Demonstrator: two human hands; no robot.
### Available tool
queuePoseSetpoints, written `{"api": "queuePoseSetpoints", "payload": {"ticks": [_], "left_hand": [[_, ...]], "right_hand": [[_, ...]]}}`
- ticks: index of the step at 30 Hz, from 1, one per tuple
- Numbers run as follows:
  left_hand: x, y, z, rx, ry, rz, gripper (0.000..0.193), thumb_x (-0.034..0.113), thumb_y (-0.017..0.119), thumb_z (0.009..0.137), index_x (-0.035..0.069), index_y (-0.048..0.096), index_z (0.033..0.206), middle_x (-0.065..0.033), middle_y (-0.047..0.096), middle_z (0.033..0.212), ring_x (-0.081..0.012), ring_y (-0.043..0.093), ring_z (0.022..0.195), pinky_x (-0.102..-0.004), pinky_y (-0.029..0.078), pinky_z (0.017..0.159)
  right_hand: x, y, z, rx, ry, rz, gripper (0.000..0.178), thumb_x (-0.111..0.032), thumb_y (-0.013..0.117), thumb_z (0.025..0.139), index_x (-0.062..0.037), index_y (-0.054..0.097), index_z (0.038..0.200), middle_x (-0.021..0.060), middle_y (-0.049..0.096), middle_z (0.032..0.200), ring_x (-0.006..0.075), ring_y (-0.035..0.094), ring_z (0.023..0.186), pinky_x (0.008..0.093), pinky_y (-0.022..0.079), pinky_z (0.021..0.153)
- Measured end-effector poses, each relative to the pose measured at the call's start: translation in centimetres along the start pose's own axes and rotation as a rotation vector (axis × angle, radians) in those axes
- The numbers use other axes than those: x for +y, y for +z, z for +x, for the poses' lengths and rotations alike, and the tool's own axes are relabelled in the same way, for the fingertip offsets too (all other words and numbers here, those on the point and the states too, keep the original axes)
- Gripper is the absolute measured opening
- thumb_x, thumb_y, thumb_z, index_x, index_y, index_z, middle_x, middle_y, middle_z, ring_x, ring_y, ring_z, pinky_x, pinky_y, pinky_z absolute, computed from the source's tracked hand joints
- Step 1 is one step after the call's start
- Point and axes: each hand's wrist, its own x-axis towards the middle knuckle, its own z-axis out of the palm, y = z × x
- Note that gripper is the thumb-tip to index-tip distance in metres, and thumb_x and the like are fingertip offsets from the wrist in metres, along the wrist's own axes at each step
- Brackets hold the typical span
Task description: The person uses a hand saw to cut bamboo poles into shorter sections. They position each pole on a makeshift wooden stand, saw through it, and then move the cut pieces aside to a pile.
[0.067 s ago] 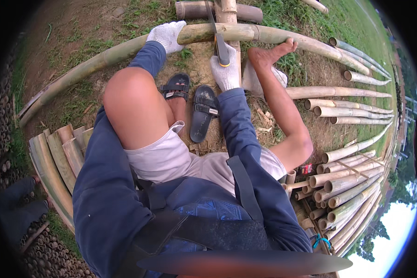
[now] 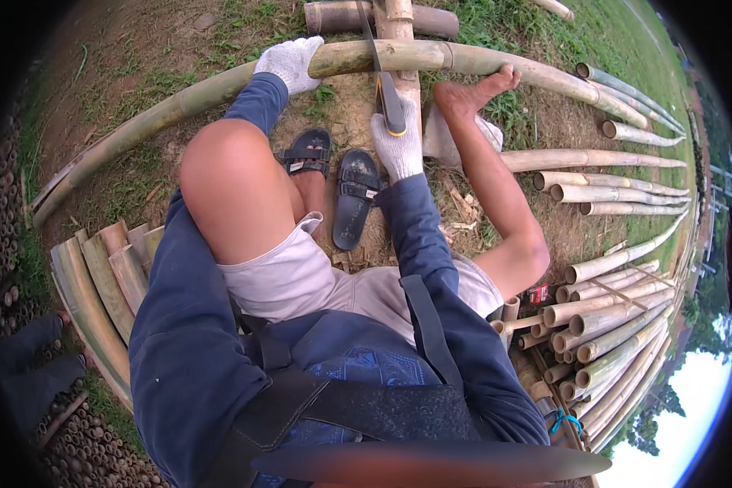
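Two grips: your right hand, 12 o'clock, holds the saw | your bare foot, 1 o'clock, overlaps the bamboo pole | your left hand, 11 o'clock, clasps that pole, spanning 9 to 2 | best keep it pinned, strokes square

1 head-worn fisheye view looks down at the hands.

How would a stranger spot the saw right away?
Start with the long bamboo pole stretching across the upper view. Just below it, the white-gloved right hand grips the saw. Its thin blade and yellow-edged dark handle set it apart from the bamboo.
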Motion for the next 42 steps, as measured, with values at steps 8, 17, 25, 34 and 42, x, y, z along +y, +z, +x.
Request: {"api": "queuePoseSetpoints", "payload": {"ticks": [8,17,25,34,42], "left_hand": [[-1.5,0.8,1.3,0.033,-0.047,0.009,0.078,0.042,0.092,0.083,0.021,0.060,0.151,-0.0137,0.075,0.131,-0.0368,0.074,0.121,-0.0508,0.061,0.105],[-0.5,-0.3,1.1,-0.017,-0.046,0.043,0.085,0.043,0.094,0.082,0.019,0.057,0.154,-0.0141,0.073,0.140,-0.0352,0.073,0.127,-0.0499,0.061,0.109],[-1.2,1.0,1.4,-0.013,-0.047,0.036,0.081,0.044,0.091,0.084,0.020,0.057,0.154,-0.0132,0.074,0.136,-0.0353,0.073,0.125,-0.0492,0.061,0.108],[-0.8,-1.0,1.4,-0.077,-0.039,0.000,0.082,0.042,0.091,0.082,0.019,0.057,0.153,-0.0142,0.074,0.136,-0.0351,0.074,0.124,-0.0499,0.061,0.106],[-1.0,-0.2,1.4,-0.049,-0.019,-0.006,0.076,0.042,0.090,0.082,0.020,0.060,0.148,-0.0135,0.075,0.133,-0.0371,0.075,0.120,-0.0509,0.061,0.105]], "right_hand": [[-12.2,-9.3,-17.0,-0.157,0.340,-0.280,0.066,0.003,0.068,0.096,0.0020,0.048,0.158,0.0235,0.060,0.149,0.0378,0.062,0.141,0.0449,0.048,0.121],[3.0,2.1,5.5,-0.051,0.043,-0.026,0.057,-0.005,0.074,0.096,0.0016,0.055,0.149,0.0208,0.062,0.141,0.0346,0.064,0.132,0.0417,0.050,0.115],[-11.9,-9.6,-19.4,-0.113,0.203,-0.232,0.066,0.002,0.068,0.096,0.0014,0.049,0.159,0.0222,0.061,0.148,0.0379,0.062,0.138,0.0462,0.048,0.120],[3.3,1.3,5.5,-0.063,-0.064,0.004,0.058,-0.005,0.073,0.098,0.0002,0.055,0.152,0.0181,0.063,0.144,0.0330,0.064,0.136,0.0402,0.050,0.116],[-9.6,-7.2,-13.8,-0.098,0.103,-0.232,0.063,0.003,0.069,0.096,0.0021,0.050,0.156,0.0215,0.061,0.148,0.0332,0.063,0.138,0.0429,0.049,0.120]]}}
